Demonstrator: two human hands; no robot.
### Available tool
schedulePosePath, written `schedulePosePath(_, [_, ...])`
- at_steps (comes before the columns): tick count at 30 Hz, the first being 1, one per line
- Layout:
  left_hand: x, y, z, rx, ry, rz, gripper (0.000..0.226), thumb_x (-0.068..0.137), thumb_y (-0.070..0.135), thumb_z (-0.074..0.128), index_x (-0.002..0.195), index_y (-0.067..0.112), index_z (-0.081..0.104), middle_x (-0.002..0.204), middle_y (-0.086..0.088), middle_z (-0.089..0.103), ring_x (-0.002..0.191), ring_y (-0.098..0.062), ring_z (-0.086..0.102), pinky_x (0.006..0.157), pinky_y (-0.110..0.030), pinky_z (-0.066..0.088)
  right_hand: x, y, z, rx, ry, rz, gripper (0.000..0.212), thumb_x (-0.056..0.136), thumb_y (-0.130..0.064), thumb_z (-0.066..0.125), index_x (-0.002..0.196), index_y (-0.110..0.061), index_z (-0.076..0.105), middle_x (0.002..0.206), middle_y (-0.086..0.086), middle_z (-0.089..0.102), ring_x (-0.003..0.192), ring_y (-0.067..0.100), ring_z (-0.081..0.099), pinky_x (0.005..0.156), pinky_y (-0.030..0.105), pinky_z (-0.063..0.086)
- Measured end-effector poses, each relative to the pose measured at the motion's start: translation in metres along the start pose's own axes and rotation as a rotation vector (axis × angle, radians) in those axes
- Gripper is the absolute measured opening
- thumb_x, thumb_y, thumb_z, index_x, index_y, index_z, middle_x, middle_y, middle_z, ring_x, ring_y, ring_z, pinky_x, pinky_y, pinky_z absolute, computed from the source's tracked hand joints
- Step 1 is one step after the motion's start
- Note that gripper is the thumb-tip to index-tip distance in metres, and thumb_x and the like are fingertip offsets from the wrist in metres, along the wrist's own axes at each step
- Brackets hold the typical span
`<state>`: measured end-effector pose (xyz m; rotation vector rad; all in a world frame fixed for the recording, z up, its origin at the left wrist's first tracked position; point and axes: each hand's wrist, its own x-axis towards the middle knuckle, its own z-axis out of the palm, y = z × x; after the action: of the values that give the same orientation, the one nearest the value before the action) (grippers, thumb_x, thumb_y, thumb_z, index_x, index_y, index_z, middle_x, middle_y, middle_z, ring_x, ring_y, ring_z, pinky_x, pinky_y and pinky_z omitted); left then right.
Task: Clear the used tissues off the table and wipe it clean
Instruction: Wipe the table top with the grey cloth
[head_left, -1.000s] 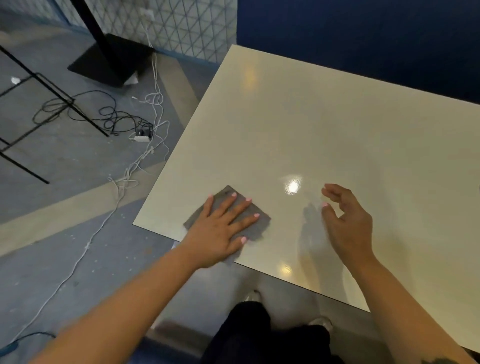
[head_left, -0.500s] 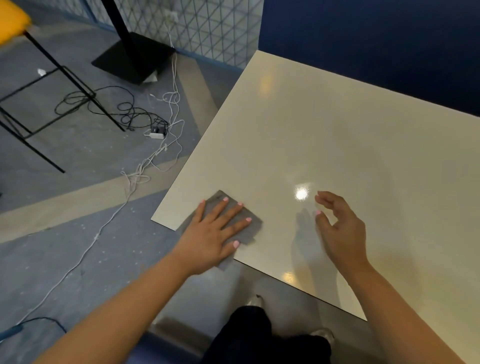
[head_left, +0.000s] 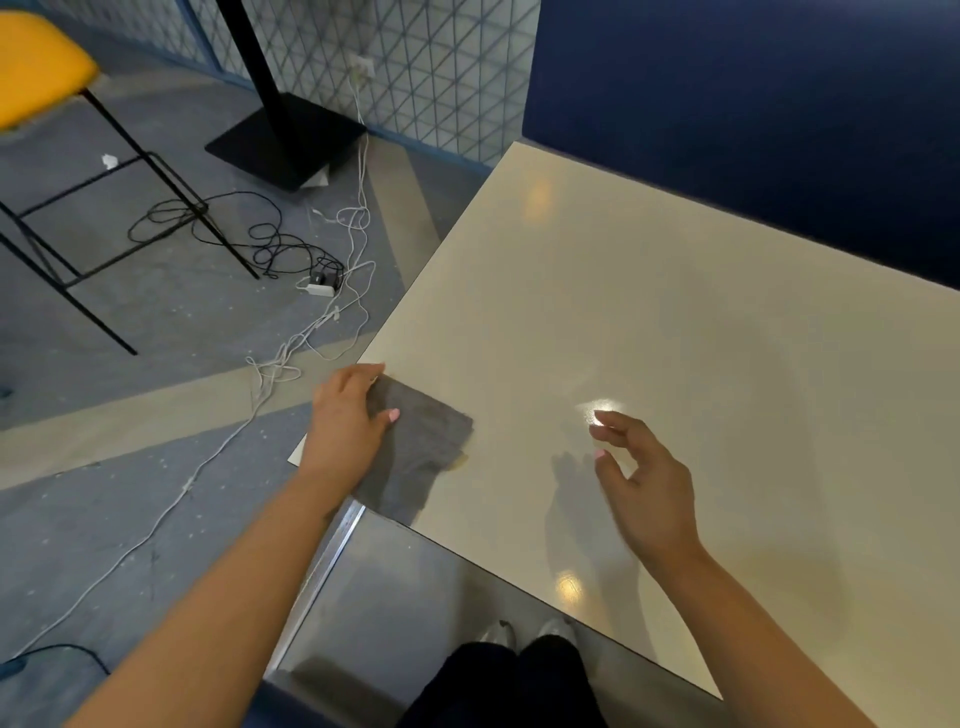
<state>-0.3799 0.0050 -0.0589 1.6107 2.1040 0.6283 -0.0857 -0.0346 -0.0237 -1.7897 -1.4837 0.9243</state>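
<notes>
The cream, glossy rectangular table (head_left: 675, 322) is serving as the reference for this report. A grey, square folded cloth (head_left: 421, 441) is lying flat at the table's near left corner, with its lower edge reaching the table's near edge.

The left hand (head_left: 345, 415) is sitting at the cloth's left side, over the table's left edge. Its thumb is lying across the top of the cloth and its fingers are curling down at the edge, so it appears to be pinching the cloth's border; the underside of the grip is hidden.

The right hand (head_left: 644, 483) is hovering above the table's near middle, well apart from the cloth. Its fingers are loosely bent and spread, and it is holding nothing.

No used tissues are showing anywhere on the visible tabletop, so the clearing stage appears to be done. The wiping stage is judged to be under way or near its end: the surface is reading as shiny and free of debris, though a small yellowish mark is showing just beside the cloth's right lower corner and may need attention. The table's far right portion is running out of view, so its condition cannot be confirmed.

Left of the table, a yellow-seated black metal stool (head_left: 47, 67) and tangled black and white cables (head_left: 291, 260) are occupying the floor.
</notes>
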Motion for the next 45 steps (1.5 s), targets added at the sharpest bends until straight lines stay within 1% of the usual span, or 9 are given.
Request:
schedulePosePath(10, [0.020, 0.004, -0.011, 0.111, -0.129, -0.142, 0.025, 0.081, 0.025, 0.071, 0.100, 0.009, 0.063, 0.101, -0.012, 0.060, 0.081, -0.017, 0.048, 0.073, -0.025, 0.035, 0.026, -0.027, 0.042, -0.131, -0.394, -0.063, 0.034, 0.088, -0.026, 0.061, 0.121, -0.031, 0.057, 0.118, -0.013, 0.056, 0.095, 0.002, 0.050, 0.077, 0.009, 0.035])
schedulePosePath(17, [0.034, 0.020, -0.047, -0.002, -0.540, 0.075, 0.010, 0.092, 0.023, 0.057, 0.095, 0.014, 0.055, 0.086, 0.003, 0.058, 0.074, -0.002, 0.049, 0.060, -0.006, 0.035, 0.038, -0.069, 0.086, -0.327, -0.466, -0.194, 0.098, 0.067, -0.053, 0.075, 0.146, -0.031, 0.021, 0.153, -0.009, 0.020, 0.137, 0.017, 0.016, 0.110, 0.030, 0.020])
schedulePosePath(20, [0.043, 0.023, -0.059, -0.199, -0.669, 0.110, 0.003, 0.092, 0.017, 0.057, 0.094, 0.016, 0.057, 0.087, 0.005, 0.064, 0.074, 0.000, 0.055, 0.064, -0.009, 0.042, 0.046, -0.081, 0.097, -0.401, -0.505, -0.160, 0.098, 0.061, -0.057, 0.077, 0.142, -0.036, 0.028, 0.141, -0.008, 0.041, 0.131, 0.017, 0.029, 0.110, 0.038, 0.019])
schedulePosePath(23, [0.057, 0.024, -0.069, -0.437, -0.740, 0.151, 0.012, 0.088, 0.003, 0.059, 0.085, 0.014, 0.056, 0.073, 0.013, 0.066, 0.070, 0.002, 0.058, 0.066, -0.013, 0.045, 0.053, -0.086, 0.096, -0.376, -0.479, -0.114, 0.045, 0.063, -0.048, 0.078, 0.101, -0.034, 0.058, 0.089, -0.010, 0.064, 0.090, 0.016, 0.057, 0.096, 0.037, 0.032])
schedulePosePath(26, [0.071, 0.028, -0.078, -0.611, -0.704, 0.200, 0.014, 0.075, -0.005, 0.070, 0.078, 0.005, 0.059, 0.080, 0.009, 0.071, 0.079, -0.003, 0.064, 0.073, -0.016, 0.049, 0.059, -0.087, 0.087, -0.206, -0.272, -0.129, 0.014, 0.068, -0.031, 0.076, 0.072, -0.026, 0.063, 0.065, -0.011, 0.057, 0.065, 0.012, 0.055, 0.074, 0.029, 0.035])
schedulePosePath(31, [0.078, 0.014, -0.090, -0.590, -0.604, 0.363, 0.031, 0.051, 0.004, 0.083, 0.065, 0.030, 0.075, 0.091, 0.013, 0.070, 0.089, -0.003, 0.064, 0.084, -0.013, 0.047, 0.049, -0.086, 0.090, -0.379, 0.071, -0.476, 0.011, 0.068, -0.026, 0.056, 0.072, -0.029, 0.065, 0.074, -0.013, 0.055, 0.075, 0.006, 0.048, 0.080, 0.022, 0.024])
schedulePosePath(35, [0.062, -0.034, -0.067, -0.368, -0.609, 0.394, 0.059, 0.057, -0.014, 0.077, 0.065, 0.045, 0.072, 0.097, 0.020, 0.066, 0.092, 0.001, 0.061, 0.083, -0.015, 0.044, 0.018, -0.064, 0.118, -0.466, -0.059, -0.539, 0.015, 0.062, -0.022, 0.055, 0.073, -0.030, 0.061, 0.085, -0.014, 0.062, 0.091, 0.010, 0.057, 0.086, 0.027, 0.027])
schedulePosePath(41, [0.043, -0.063, -0.051, -0.155, -0.461, 0.617, 0.037, 0.063, 0.039, 0.068, 0.100, 0.035, 0.069, 0.100, 0.024, 0.065, 0.097, 0.003, 0.053, 0.088, -0.020, 0.043, -0.004, -0.041, 0.139, -0.444, -0.194, -0.437, 0.042, 0.052, -0.016, 0.072, 0.087, -0.032, 0.057, 0.099, -0.017, 0.066, 0.108, 0.004, 0.054, 0.104, 0.027, 0.021])
schedulePosePath(45, [0.042, -0.070, -0.046, -0.041, -0.412, 0.702, 0.027, 0.066, 0.033, 0.060, 0.092, 0.039, 0.065, 0.107, 0.023, 0.063, 0.094, -0.006, 0.052, 0.079, -0.040, 0.049, -0.006, -0.037, 0.140, -0.400, -0.148, -0.386, 0.043, 0.059, -0.017, 0.068, 0.094, -0.034, 0.050, 0.094, -0.014, 0.067, 0.104, 0.003, 0.058, 0.107, 0.022, 0.017])
